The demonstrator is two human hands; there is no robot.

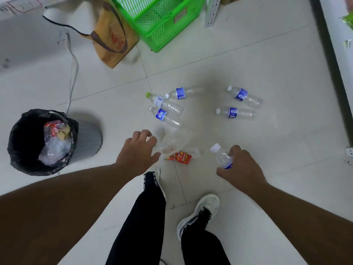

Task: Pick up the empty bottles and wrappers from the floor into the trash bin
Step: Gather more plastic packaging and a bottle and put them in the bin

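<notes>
My right hand (240,165) grips a clear empty bottle (221,155) with a white cap, its cap pointing up and left. My left hand (139,150) reaches down with curled fingers onto a clear plastic wrapper (172,144) on the floor. A red snack wrapper (180,156) lies just right of it. Several empty bottles with blue labels lie on the tiles beyond: a cluster of three (166,108) and a pair (240,104) to the right. The trash bin (89,138), lined with a black bag and holding wrappers, stands at the left.
A green plastic basket (162,22) and a brown paper bag (112,39) stand at the back. A cable (73,73) runs down the floor toward the bin. A shelf edge (332,60) lines the right side. My feet in white shoes (198,213) stand below the hands.
</notes>
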